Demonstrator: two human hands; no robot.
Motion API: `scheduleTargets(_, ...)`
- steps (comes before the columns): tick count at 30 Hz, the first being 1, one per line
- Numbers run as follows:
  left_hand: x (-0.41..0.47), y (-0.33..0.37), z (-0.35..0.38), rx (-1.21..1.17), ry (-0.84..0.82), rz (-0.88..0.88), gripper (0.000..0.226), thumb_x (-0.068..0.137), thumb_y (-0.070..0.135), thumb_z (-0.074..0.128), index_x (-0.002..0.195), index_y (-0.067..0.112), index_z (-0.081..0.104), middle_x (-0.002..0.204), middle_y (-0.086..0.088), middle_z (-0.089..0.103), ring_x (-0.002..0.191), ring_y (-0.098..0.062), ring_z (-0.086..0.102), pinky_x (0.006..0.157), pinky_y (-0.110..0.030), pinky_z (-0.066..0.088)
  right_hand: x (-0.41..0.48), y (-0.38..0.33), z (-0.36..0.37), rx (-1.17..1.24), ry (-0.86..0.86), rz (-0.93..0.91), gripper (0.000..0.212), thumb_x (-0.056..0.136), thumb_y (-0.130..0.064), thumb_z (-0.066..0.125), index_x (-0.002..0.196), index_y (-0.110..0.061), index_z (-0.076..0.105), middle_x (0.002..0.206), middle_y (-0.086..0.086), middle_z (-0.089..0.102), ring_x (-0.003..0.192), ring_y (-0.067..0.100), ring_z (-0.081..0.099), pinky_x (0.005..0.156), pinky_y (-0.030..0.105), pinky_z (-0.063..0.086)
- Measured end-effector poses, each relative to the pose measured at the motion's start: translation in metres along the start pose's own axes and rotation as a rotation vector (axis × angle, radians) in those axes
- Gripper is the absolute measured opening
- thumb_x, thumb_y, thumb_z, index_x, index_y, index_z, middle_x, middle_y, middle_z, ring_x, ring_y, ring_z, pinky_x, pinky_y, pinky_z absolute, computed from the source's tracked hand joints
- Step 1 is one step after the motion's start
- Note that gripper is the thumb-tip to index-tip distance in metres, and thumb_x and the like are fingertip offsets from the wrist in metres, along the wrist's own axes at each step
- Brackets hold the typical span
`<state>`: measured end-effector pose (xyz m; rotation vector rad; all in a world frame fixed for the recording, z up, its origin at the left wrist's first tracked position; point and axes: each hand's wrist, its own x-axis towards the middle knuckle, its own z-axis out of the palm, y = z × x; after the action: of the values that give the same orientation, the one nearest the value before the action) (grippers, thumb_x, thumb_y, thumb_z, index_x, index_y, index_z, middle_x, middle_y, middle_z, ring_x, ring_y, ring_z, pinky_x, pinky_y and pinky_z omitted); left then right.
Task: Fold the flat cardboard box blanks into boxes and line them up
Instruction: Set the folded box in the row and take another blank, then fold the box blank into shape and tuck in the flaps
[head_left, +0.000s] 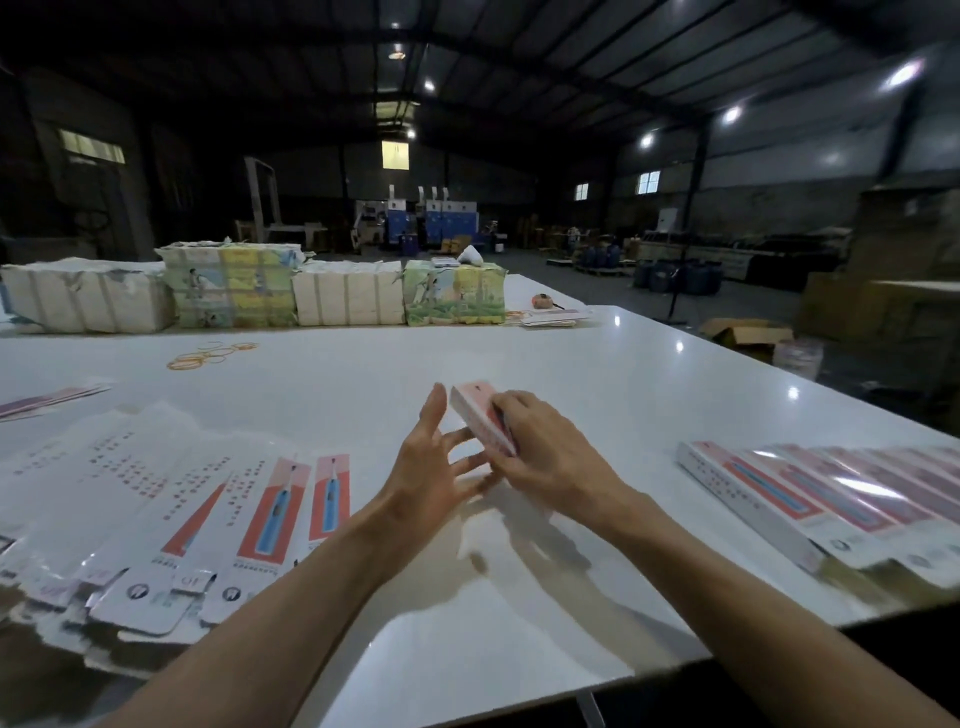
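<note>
Right hand (540, 447) gripping box (480, 418) above desk (597, 374), left hand (431, 467) fingers (435, 410) spread beside it, blanks (197, 519) left, boxes (810, 493) right

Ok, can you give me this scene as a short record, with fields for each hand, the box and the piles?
right hand: grips the box from above
left hand: open, fingers spread beside the box; contact unclear
box: pink and white, tilted, far end up
flat blanks: fanned out on the table, left
finished boxes: row at the right
rubber bands: loose, farther back, left
wrapped bundles: along the far edge
</note>
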<state>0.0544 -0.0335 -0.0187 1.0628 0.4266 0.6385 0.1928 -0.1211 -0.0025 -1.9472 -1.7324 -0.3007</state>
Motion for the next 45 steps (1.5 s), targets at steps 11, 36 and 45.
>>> scheduleTargets(11,0.003,-0.011,-0.006,0.251,-0.169,0.08,0.043,0.086,0.045,0.069,0.122,0.023,0.078,0.129,-0.014,0.07,0.118,-0.027,0.07,0.088,-0.032,0.06,-0.101,0.113,-0.047,-0.422,-0.064,0.449,0.056,0.105,-0.041,0.052,0.156,-0.029,0.031,0.157,0.0,0.041,0.142,0.022,0.041,0.122,0.043,0.03)
scheduleTargets(36,-0.001,-0.013,-0.003,0.418,-0.111,0.129,0.023,0.105,0.025,0.058,0.091,0.014,0.072,0.073,-0.001,0.053,0.064,-0.013,0.047,0.059,-0.018,0.039,0.013,0.006,0.023,-0.093,-0.021,0.204,0.021,0.097,-0.027,0.051,0.112,-0.014,0.06,0.107,0.002,0.071,0.093,0.03,0.067,0.081,0.042,0.055)
scheduleTargets(45,-0.001,0.03,-0.001,1.004,0.114,-0.005,0.026,0.105,0.034,0.057,0.105,0.015,0.075,0.089,0.001,0.072,0.074,-0.012,0.064,0.066,-0.021,0.051,0.014,0.029,0.043,-0.05,0.077,0.178,0.025,0.097,-0.015,0.047,0.117,-0.018,0.063,0.104,0.003,0.074,0.088,0.028,0.068,0.068,0.036,0.043)
